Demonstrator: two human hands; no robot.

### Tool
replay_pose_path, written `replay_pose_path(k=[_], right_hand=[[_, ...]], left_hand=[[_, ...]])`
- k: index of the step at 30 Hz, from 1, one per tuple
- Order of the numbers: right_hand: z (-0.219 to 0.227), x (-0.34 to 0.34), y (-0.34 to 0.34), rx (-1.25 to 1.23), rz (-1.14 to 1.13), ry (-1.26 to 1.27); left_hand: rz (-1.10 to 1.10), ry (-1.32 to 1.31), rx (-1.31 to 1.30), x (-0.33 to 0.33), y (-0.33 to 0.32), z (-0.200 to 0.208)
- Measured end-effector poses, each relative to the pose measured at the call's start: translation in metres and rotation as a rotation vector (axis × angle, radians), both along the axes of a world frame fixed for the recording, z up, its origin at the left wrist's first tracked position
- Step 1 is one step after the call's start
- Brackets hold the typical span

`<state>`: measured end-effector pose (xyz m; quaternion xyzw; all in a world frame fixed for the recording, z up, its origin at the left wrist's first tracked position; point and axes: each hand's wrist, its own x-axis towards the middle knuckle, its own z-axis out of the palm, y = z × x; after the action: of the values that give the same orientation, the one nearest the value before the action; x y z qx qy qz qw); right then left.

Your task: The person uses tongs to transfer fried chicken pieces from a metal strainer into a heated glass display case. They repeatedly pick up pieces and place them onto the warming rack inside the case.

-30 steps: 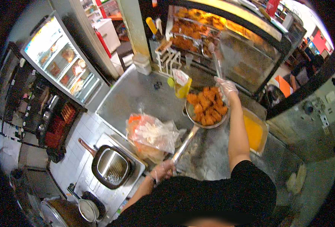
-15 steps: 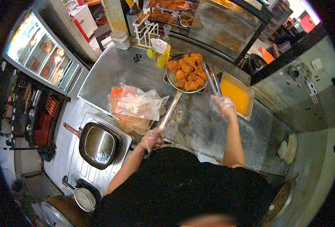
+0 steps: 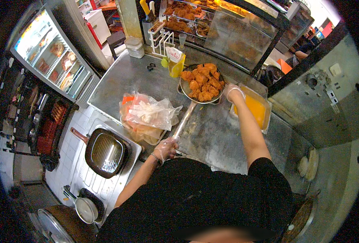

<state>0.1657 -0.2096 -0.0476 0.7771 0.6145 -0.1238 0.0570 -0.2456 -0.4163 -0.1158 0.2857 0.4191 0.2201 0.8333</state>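
My left hand (image 3: 166,149), in a clear plastic glove, is closed round the long metal handle (image 3: 184,121) of a round strainer (image 3: 182,86). Browned fried chicken pieces (image 3: 203,83) are heaped in it, on the counter. My right hand (image 3: 234,94), also gloved, reaches out between the strainer's right edge and a rectangular tray (image 3: 267,121) of orange-yellow liquid. Its fingers are hidden, and the tongs seen earlier do not show now. Left of the handle lies a pile of clear and orange plastic bags (image 3: 150,115).
A yellow-and-white pouch (image 3: 175,62), a white wire rack (image 3: 161,42) and black scissors (image 3: 151,67) stand or lie at the back. Behind is a glass display case (image 3: 236,40) with fried chicken. A square grill pan (image 3: 105,153) sits at left; a lit glass-door fridge (image 3: 49,56) stands beyond.
My right hand has moved forward and slightly left, to beside the strainer. The tongs that it held have gone from sight. My left hand keeps its grip on the handle.
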Motion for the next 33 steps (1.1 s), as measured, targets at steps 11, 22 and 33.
replay_pose_path(k=[11,22,33], right_hand=[[0.019,0.055,-0.025,0.149,-0.244,0.955],[0.085,-0.019,0.153,0.143,-0.276,1.302],[0.108,-0.099,0.467,0.159,-0.328,1.941]], left_hand=[[0.046,0.074,-0.134,0.005,-0.001,0.022],[-0.065,0.187,0.087,0.002,0.004,0.016],[-0.013,0.212,0.064,0.010,0.002,0.017]])
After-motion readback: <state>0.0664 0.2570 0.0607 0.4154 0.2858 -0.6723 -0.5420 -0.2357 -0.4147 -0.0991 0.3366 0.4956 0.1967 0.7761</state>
